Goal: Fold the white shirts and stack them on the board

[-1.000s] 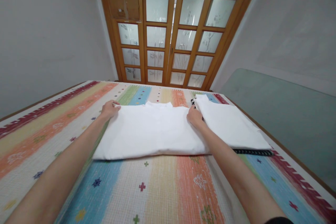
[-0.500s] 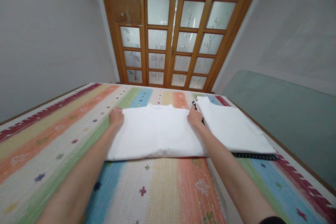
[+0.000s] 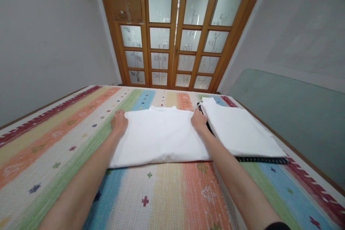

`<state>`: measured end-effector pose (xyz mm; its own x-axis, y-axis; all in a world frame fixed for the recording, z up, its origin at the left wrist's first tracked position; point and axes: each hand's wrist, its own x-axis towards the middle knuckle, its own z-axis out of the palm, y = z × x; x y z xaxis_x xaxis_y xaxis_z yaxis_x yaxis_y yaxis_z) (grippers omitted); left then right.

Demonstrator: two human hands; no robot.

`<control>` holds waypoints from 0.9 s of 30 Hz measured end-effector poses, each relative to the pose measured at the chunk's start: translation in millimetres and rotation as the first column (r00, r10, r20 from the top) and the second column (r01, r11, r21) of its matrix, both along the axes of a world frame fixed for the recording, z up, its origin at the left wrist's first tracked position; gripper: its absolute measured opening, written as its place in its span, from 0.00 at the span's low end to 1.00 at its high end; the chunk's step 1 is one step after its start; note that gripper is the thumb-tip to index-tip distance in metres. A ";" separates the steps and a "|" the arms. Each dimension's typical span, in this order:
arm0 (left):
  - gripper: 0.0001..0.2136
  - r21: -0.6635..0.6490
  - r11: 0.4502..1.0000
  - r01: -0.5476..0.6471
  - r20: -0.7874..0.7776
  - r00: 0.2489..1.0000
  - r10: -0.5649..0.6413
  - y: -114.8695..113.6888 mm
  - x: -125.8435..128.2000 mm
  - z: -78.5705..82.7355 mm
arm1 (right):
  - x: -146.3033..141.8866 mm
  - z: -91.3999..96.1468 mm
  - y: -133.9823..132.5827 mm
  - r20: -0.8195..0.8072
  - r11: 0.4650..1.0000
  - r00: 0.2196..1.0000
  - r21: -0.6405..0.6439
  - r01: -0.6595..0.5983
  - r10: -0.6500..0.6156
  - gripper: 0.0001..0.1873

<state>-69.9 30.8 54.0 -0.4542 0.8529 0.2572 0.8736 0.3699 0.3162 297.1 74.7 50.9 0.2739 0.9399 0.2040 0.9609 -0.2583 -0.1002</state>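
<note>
A folded white shirt [image 3: 161, 136] lies flat in front of me, its collar at the far edge. My left hand [image 3: 119, 122] is closed on its far left corner, and my right hand [image 3: 198, 119] grips the far right corner. The fingertips are partly hidden behind the cloth. Just right of my right hand lies a second folded white garment [image 3: 239, 125], resting on a black-and-white patterned cloth [image 3: 261, 160] whose edges peek out at the near and left sides.
A striped, multicoloured cover [image 3: 132, 197] is spread over the table or bed under the clothes. Beyond stand wooden doors [image 3: 175, 36] with frosted panes. A pale green panel [image 3: 291, 104] leans along the right wall.
Both hands keep their hold on the shirt's far corners, with hardly any movement. The whole view has tilted slightly.
</note>
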 end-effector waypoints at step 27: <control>0.15 0.164 0.758 0.631 -0.201 0.774 -0.601 42.3 110.2 -22.4 | -85.9 -33.1 28.2 -0.031 0.656 0.691 0.348 -0.670 0.722 0.25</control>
<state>40.3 73.1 31.6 0.2008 0.8543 0.4794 0.9267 -0.3244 0.1898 211.2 102.9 17.8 -0.3849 0.7695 0.5096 0.8099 0.5464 -0.2134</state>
